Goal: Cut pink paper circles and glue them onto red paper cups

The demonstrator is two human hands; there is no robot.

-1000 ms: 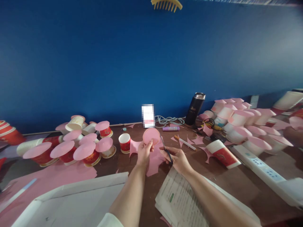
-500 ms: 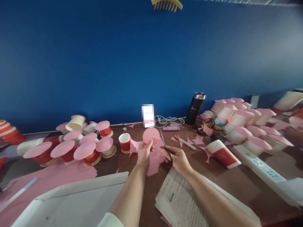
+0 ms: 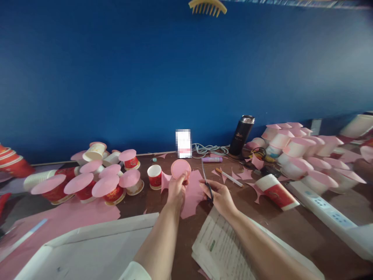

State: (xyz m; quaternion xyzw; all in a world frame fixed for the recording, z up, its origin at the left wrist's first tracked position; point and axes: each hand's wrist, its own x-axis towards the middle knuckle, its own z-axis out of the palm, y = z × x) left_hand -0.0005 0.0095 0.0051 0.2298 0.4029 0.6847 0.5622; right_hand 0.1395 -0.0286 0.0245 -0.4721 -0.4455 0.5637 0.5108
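My left hand (image 3: 177,188) pinches the lower right edge of a round pink paper disc (image 3: 180,169), raised over the table. My right hand (image 3: 219,196) is closed on scissors (image 3: 208,186) with dark handles, their blades pointing up and away from me. Apart from the disc, the scissors do not touch it. Beneath both hands lies a pink paper sheet (image 3: 192,200) with curved cut-outs. Just left of the disc an upright red and white paper cup (image 3: 155,179) stands with its mouth up.
Several cups topped with pink discs (image 3: 105,186) stand at left, more pink-topped white cups (image 3: 298,147) at right. A black thermos (image 3: 241,136), stacked paper cups (image 3: 276,192), a power strip (image 3: 323,212), a cigarette-like stick (image 3: 229,178), a booklet (image 3: 221,243) and a white box lid (image 3: 96,249) surround the hands.
The disc in my left hand has shifted slightly left, away from the scissors. My right hand still holds the scissors in nearly the same place. The view has moved slightly.
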